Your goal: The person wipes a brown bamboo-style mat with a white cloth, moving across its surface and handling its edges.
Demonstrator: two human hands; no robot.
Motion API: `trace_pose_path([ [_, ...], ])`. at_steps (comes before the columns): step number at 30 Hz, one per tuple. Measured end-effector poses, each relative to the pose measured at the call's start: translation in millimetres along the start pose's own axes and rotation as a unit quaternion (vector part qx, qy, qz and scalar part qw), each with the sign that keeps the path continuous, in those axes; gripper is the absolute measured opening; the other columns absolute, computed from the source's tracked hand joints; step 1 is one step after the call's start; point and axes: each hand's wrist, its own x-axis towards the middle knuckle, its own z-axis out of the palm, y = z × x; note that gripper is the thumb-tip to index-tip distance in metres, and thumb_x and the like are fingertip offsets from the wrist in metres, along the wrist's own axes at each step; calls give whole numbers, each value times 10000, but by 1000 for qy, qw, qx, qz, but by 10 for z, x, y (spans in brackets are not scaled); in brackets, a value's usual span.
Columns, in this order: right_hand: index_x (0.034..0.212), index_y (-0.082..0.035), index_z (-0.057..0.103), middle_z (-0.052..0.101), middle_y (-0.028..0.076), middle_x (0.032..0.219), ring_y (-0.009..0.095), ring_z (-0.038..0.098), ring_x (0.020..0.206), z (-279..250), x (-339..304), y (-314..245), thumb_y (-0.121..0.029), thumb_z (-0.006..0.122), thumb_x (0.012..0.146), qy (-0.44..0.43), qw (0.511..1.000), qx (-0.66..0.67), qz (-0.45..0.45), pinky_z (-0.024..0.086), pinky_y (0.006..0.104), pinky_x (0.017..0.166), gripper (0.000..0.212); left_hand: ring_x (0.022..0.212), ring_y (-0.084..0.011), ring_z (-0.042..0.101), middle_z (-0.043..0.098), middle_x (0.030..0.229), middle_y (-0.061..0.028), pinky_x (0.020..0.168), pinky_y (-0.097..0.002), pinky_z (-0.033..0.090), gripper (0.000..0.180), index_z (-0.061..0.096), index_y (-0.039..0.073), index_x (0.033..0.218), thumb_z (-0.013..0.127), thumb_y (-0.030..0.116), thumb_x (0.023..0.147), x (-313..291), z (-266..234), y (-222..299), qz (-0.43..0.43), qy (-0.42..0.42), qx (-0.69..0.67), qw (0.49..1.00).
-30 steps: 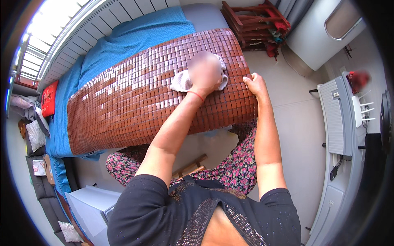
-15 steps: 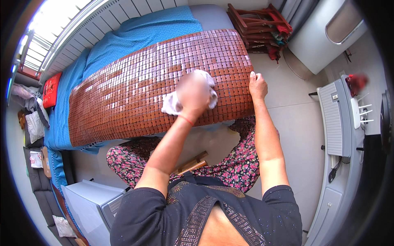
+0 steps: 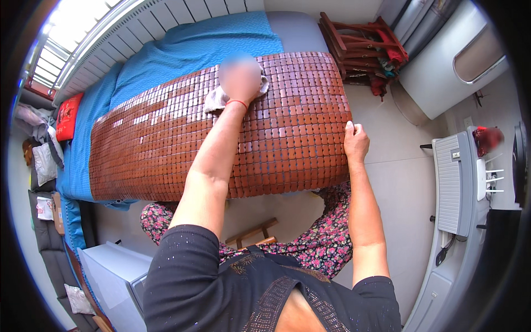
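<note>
A reddish-brown tile mat (image 3: 287, 149), made of small linked pieces, lies across the bed in front of me. My left hand (image 3: 243, 86) holds a bunched pale cloth (image 3: 215, 100) down against the mat, towards its far edge. The fingers of that hand are blurred, and the cloth shows on both sides of it. At the mat's right edge, my right hand (image 3: 357, 144) is closed on the border, thumb on top. Part of the mat's surface shines near the far side.
A blue quilted sheet (image 3: 210, 36) covers the bed beyond the mat. Folded wooden chairs (image 3: 359, 44) stand at the far right, beside a tall silver appliance (image 3: 453, 55). A grey-white cabinet (image 3: 451, 188) stands right; a small wooden stool (image 3: 251, 231) is below the mat.
My left hand has moved away from me and slightly left across the mat with the cloth. My right hand stays on the right edge. The whole view has shifted a little.
</note>
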Motion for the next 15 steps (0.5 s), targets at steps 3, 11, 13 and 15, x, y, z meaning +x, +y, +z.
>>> trace_pose_path([
  [3, 773, -83, 595, 634, 163, 674, 395, 618, 664, 29, -1, -70, -430, 540, 888, 1, 1000, -3, -5, 478, 490, 606, 370, 752, -253, 618, 649, 785, -47, 654, -382, 487, 91, 663, 175, 766, 601, 240, 752, 190, 151, -170, -1, 126, -29, 992],
  [11, 798, -82, 613, 652, 166, 708, 394, 632, 706, 22, 28, -115, -454, 517, 883, -13, 1000, -22, 7, 485, 496, 630, 394, 877, -257, 590, 620, 924, -88, 718, -391, 479, 147, 659, 148, 862, 592, 248, 777, -216, 129, -200, 49, 124, -35, 990],
  [13, 807, -84, 618, 656, 170, 727, 397, 634, 727, 67, 31, -184, -461, 510, 883, -17, 1000, -19, 11, 486, 500, 643, 399, 915, -276, 571, 598, 971, -114, 753, -432, 461, 231, 629, 135, 976, 595, 255, 781, -652, 195, -281, 32, 6, -66, 997],
  [15, 820, -88, 627, 664, 178, 763, 402, 636, 764, 76, 57, -26, -477, 498, 880, -11, 999, -37, 26, 486, 509, 668, 415, 911, -295, 585, 624, 974, -118, 794, -481, 391, 396, 591, 115, 1108, 646, 294, 759, -1159, -97, -2, 24, -79, -83, 993],
])
